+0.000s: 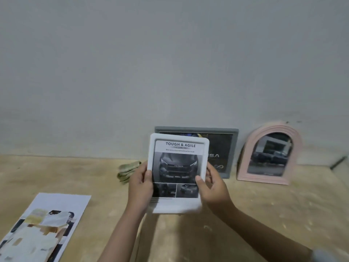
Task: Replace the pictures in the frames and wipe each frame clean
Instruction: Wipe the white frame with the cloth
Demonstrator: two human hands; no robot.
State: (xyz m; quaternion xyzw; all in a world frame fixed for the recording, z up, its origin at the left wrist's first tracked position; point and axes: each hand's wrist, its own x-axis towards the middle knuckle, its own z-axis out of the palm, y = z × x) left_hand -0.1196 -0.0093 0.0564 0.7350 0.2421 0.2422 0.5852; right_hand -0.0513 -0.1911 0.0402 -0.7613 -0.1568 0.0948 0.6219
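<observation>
Both of your hands, left (140,179) and right (212,184), grip the white frame (179,173) upright above the bench (264,214), car picture seemingly seated. Wiping comes next: fetch the folded cloth (127,172) far-left.

Bare counter (47,173) lies far left and near right. A grey frame (233,148), pink frame (243,167) and cloth (126,170) line the far wall; a print (62,203) lies near left.

Plain grey wall (170,53), tan floor (264,214)
</observation>
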